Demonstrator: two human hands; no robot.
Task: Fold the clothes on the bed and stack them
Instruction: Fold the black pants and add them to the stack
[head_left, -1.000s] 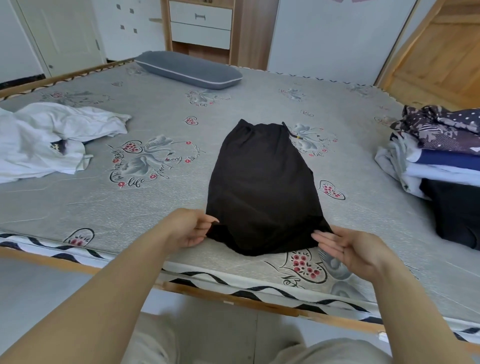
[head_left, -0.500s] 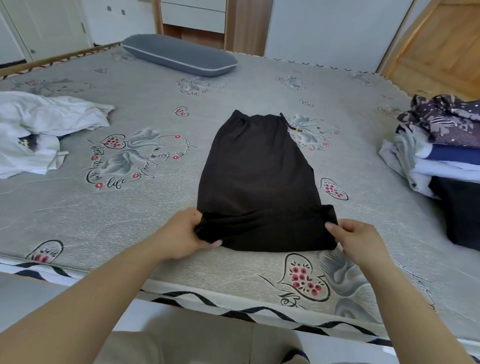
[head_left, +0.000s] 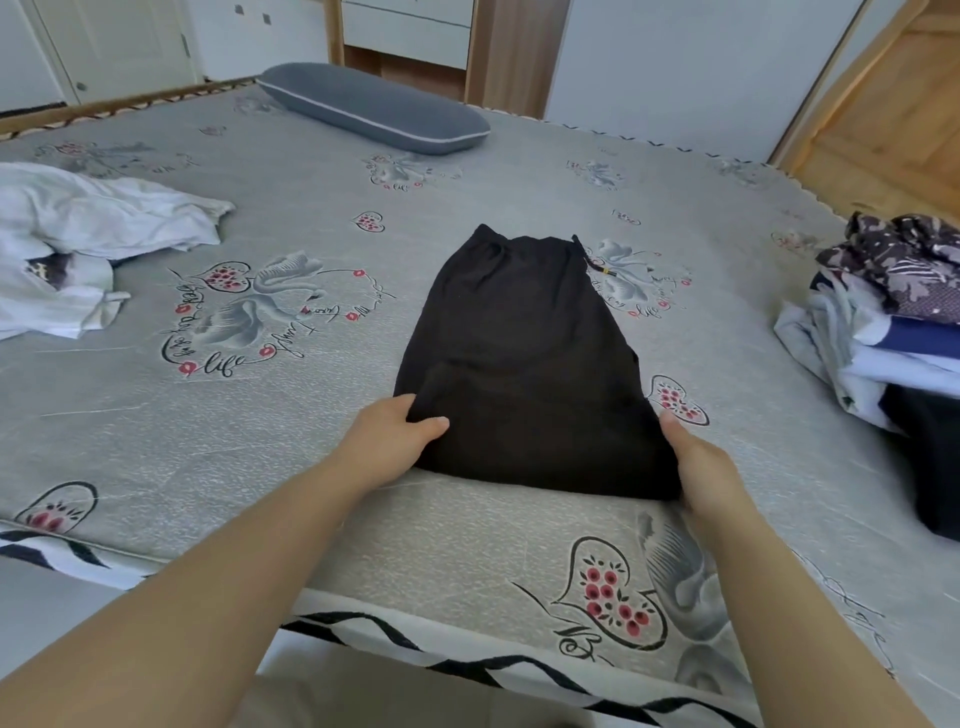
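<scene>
1. A black garment (head_left: 519, 358) lies flat near the middle of a bed (head_left: 311, 457), its gathered waistband at the far end and its near end doubled over toward the waistband
2. The left hand (head_left: 387, 441) grips the near left corner of the doubled part, thumb on top of the cloth and fingers curled beneath it
3. The right hand (head_left: 698, 462) holds the near right corner, thumb up along the cloth's side edge; its fingers are hidden behind the fabric, so how tightly they close cannot be told
4. This looks like the middle of a fold: the lower part is being carried up over the body of the garment. The next move likely calls for both hands to travel evenly away from the person, so the edges line up
5. A stack of folded clothes (head_left: 893, 332) sits at the right edge of the bed, well apart
6. A crumpled white garment (head_left: 78, 249) waits unfolded at far left
7. A grey pillow (head_left: 374, 114) lies at the head of the bed
</scene>
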